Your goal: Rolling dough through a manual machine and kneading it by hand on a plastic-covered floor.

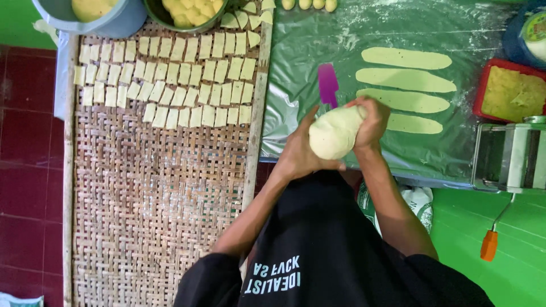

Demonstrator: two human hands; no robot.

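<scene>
My left hand (298, 149) and my right hand (372, 120) together grip a pale lump of dough (334, 133) above the near edge of the green plastic sheet (307, 51). The left hand cups its lower left side; the right hand wraps its upper right end. A purple scraper (328, 84) lies on the sheet just beyond the dough. Several long flat dough strips (406, 79) lie to the right of it.
A woven bamboo tray (159, 199) on the left carries rows of small cut dough rectangles (170, 79) at its far end. Bowls (108, 17) stand at the top left. A red tray (512, 94) and a pasta roller with an orange crank handle (512, 156) sit at the right.
</scene>
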